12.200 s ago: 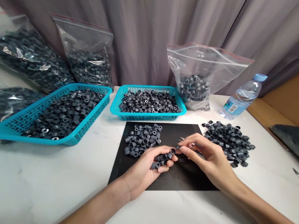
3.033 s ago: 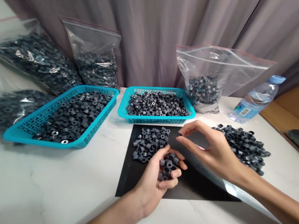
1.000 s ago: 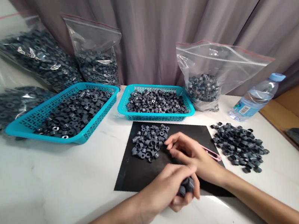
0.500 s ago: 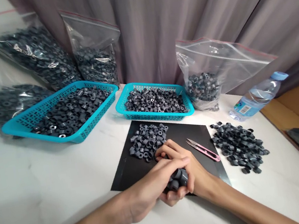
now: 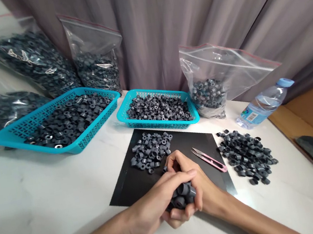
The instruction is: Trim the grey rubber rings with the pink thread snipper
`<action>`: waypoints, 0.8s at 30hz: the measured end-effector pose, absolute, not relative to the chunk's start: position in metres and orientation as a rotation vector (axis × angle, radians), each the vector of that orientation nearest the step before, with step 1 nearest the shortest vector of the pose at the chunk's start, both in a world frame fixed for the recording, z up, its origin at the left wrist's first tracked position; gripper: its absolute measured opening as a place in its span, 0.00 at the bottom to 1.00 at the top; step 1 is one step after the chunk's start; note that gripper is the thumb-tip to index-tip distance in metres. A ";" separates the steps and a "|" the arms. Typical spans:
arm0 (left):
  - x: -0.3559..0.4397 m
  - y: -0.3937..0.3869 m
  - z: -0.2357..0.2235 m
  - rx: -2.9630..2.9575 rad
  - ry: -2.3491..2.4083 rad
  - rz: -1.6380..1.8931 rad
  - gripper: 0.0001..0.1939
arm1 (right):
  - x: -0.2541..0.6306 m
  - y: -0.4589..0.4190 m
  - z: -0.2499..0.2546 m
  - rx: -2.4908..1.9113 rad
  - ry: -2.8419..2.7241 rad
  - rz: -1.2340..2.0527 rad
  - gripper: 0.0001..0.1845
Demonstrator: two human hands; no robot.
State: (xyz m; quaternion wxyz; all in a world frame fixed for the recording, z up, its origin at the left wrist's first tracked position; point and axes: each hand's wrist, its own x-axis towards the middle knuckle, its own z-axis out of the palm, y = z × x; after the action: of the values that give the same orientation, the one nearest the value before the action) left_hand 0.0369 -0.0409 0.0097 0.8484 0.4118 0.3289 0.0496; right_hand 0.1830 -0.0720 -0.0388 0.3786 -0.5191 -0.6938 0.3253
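My left hand and my right hand are cupped together over the near part of a black mat. Several dark grey plastic rings sit between them, showing below the left thumb. The left fingers curl under the rings; the right hand closes round the far side, its inner fingers partly hidden. Just beyond the fingertips lies a heap of grey rings on the mat. Pink-handled thread snips rest on the mat to the right of my hands.
Another pile of dark rings lies on the white table, right of the mat. Behind stand a large blue basket and a smaller blue basket, both holding rings. Zip bags of parts and a water bottle stand around them.
My cupped hands have come slightly towards me, and a little more of the rings shows between them. The whole view has shifted slightly.
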 end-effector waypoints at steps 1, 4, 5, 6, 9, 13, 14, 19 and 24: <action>0.036 -0.040 0.010 0.835 0.671 0.109 0.22 | 0.183 -0.071 -0.039 -1.294 -1.718 0.870 0.06; 0.032 -0.035 0.008 0.766 0.638 0.182 0.19 | 0.183 -0.067 -0.045 -1.287 -1.487 0.896 0.03; 0.032 -0.032 0.007 0.749 0.646 0.214 0.18 | 0.183 -0.065 -0.048 -1.304 -1.415 0.882 0.05; 0.031 -0.030 0.005 0.736 0.660 0.245 0.18 | 0.183 -0.063 -0.051 -1.317 -1.354 0.862 0.07; 0.031 -0.023 -0.001 0.704 0.695 0.320 0.17 | 0.186 -0.061 -0.057 -1.329 -1.229 0.789 0.08; 0.032 -0.020 -0.007 0.691 0.728 0.380 0.19 | 0.193 -0.063 -0.055 -1.336 -1.189 0.729 0.10; 0.031 -0.020 -0.008 0.691 0.741 0.389 0.19 | 0.194 -0.064 -0.052 -1.333 -1.201 0.731 0.11; 0.031 -0.021 -0.010 0.690 0.771 0.422 0.17 | 0.197 -0.065 -0.031 -1.209 -1.250 0.940 0.13; 0.033 -0.022 -0.013 0.622 0.769 0.460 0.15 | 0.206 -0.063 -0.009 -1.135 -1.412 1.141 0.11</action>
State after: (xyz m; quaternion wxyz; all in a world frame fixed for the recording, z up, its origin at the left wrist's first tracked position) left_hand 0.0332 -0.0221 -0.0129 0.8550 0.2956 0.3657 0.2187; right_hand 0.2064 -0.0633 -0.0094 0.4798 -0.4653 -0.5785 0.4675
